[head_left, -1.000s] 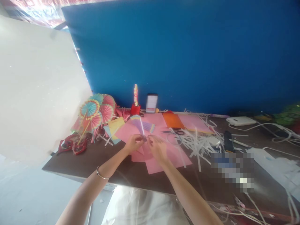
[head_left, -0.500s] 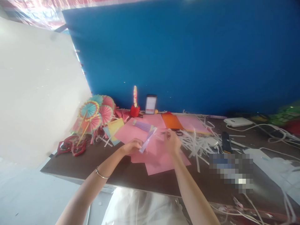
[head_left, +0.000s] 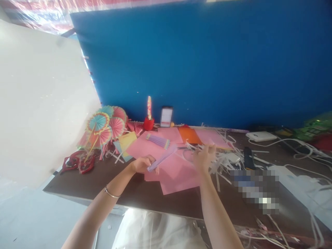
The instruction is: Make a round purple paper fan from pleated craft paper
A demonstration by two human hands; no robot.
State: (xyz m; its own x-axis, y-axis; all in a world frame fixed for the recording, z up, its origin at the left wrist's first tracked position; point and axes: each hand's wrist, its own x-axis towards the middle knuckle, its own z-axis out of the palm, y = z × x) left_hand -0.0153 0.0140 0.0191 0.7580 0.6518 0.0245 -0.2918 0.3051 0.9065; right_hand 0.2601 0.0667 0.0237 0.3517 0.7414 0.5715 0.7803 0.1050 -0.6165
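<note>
My left hand [head_left: 143, 164] is closed on the lower end of a narrow folded strip of lilac paper [head_left: 163, 157], which slants up to the right over pink paper sheets [head_left: 178, 178]. My right hand [head_left: 204, 157] is over the near edge of a heap of white paper strips [head_left: 223, 160], its fingers apart and slightly blurred. A pair of scissors [head_left: 187, 154] lies just left of that hand, on the pink sheets. Beyond the lilac strip rests a pleated purple paper piece [head_left: 157, 141] with yellowish and blue ends.
Paper fans [head_left: 98, 122] stand at the left, behind red-handled scissors [head_left: 79, 162]. A red holder [head_left: 148, 123], a phone [head_left: 166, 117] and orange paper [head_left: 190, 134] line the back. To the right lie a black-handled tool [head_left: 249, 158], a white device [head_left: 262, 136] and cables.
My right hand has moved right, away from the scissors, to the white strips. The lilac strip has shifted slightly left and lower with my left hand.
</note>
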